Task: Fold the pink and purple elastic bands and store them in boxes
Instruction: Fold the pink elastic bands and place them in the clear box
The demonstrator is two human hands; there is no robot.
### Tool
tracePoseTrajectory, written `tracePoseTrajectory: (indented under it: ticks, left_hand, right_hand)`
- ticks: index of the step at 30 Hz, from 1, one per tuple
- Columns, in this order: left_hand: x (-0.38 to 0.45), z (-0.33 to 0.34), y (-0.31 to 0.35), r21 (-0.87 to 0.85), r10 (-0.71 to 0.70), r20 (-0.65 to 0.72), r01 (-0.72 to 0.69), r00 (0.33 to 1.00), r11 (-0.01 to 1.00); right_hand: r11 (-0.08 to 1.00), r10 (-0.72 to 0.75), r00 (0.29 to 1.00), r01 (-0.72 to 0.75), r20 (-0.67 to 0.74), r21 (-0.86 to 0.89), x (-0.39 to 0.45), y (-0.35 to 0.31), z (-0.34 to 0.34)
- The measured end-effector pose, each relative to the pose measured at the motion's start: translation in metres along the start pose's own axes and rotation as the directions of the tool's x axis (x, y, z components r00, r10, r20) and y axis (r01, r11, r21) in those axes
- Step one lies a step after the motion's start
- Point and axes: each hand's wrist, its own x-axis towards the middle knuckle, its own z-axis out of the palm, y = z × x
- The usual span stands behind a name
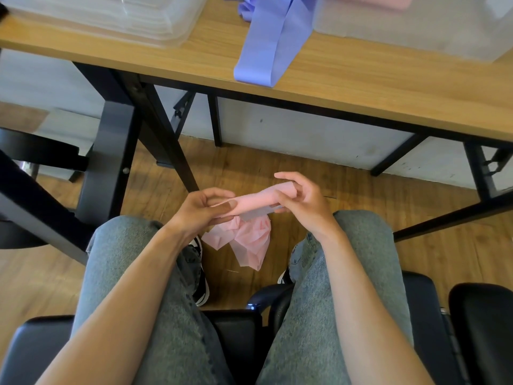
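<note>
I have the pink band (251, 200) stretched between both hands over my lap, below the table (361, 87). My left hand (202, 209) pinches one end, thumb on top; my right hand (298, 201) curls round the other. It looks thin, limp and light, its slack bunching underneath, so I'd grip at the folded edges. The purple band (273, 48) lies on the table between the boxes (416, 37).

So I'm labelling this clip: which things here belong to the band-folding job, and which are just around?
Job: pink band, held by left hand and right hand; purple band; clear boxes.
Around: table, chair, stacked lids.
</note>
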Motion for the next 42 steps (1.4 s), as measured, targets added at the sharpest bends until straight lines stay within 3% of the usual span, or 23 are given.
tracePoseTrajectory:
  ticks: [3,8,14,20,25,27,31,38,42]
  left_hand:
    - [0.0009,-0.0029,-0.0003,0.078,0.084,-0.010,-0.083,0.996,0.993]
    - [-0.0026,-0.0008,-0.0003,-0.082,-0.085,0.079,0.091,0.993,0.992]
    - [0.0002,-0.0025,-0.0008,0.053,0.062,0.009,-0.063,0.998,0.997]
    - [-0.0006,0.0022,-0.0002,-0.012,-0.013,0.048,0.014,0.999,1.000]
    - [-0.0002,-0.0019,0.0003,0.072,0.110,0.008,-0.110,0.994,0.991]
    - [-0.0004,-0.0030,0.0001,0.080,0.128,0.006,-0.128,0.992,0.989]
    - [-0.0009,0.0004,-0.0004,-0.031,-0.012,0.055,0.014,0.998,0.999]
    - [0.0011,-0.0032,-0.0007,0.102,0.117,0.030,-0.120,0.993,0.987]
    - [-0.0009,0.0003,-0.0011,-0.013,-0.007,0.089,0.008,0.996,1.000]
  right_hand:
    - [0.999,0.024,1.000,-0.024,0.019,-0.027,0.0001,0.0001,0.0017]
    - [1.000,-0.029,1.000,0.029,0.003,0.004,-0.0002,0.0027,-0.0015]
    - [0.998,0.046,0.999,-0.047,0.018,0.032,0.0000,0.0005,-0.0005]
    - [0.994,-0.077,0.997,0.076,-0.017,-0.080,0.0015,0.0035,-0.0010]
    - [0.999,0.043,0.999,-0.043,0.017,0.000,0.0016,0.0062,-0.0013]
    - [0.999,0.007,1.000,-0.007,0.002,-0.044,0.0021,0.0067,0.0001]
    - [0.990,-0.098,0.994,0.093,-0.041,-0.106,0.0019,0.0029,-0.0015]
    - [0.998,0.023,0.999,-0.022,0.029,-0.054,0.0029,0.0082,0.0016]
    - [0.996,-0.051,0.998,0.049,-0.029,-0.077,0.0029,0.0062,0.0011]
